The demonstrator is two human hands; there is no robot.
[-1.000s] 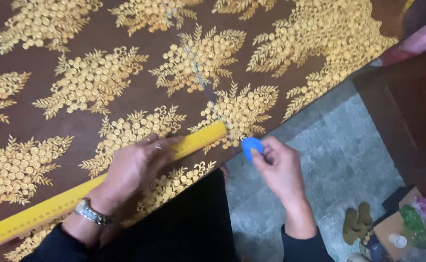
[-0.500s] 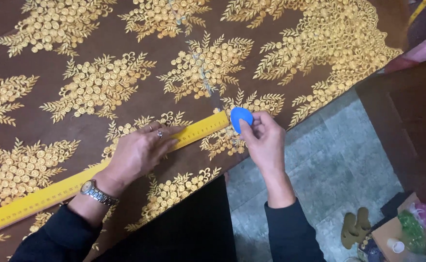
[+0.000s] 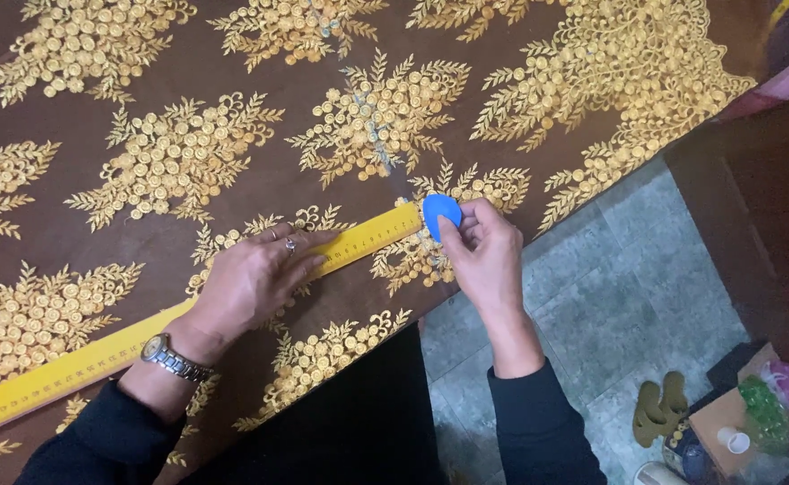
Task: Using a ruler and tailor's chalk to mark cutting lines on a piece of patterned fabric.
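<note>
This looks like a home tailoring workspace: brown fabric [image 3: 323, 72] with gold embroidery spread across a table, a yellow ruler [image 3: 98, 355] on it, grey tiled floor [image 3: 592, 296], sandals [image 3: 659, 409] nearby.

A brown fabric [image 3: 260, 171] with gold embroidery covers the table. A yellow ruler [image 3: 80, 359] lies flat on it

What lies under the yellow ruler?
The yellow ruler lies on brown fabric with gold embroidery, pressed by the left hand. Whatever surface supports the fabric is covered.
</note>
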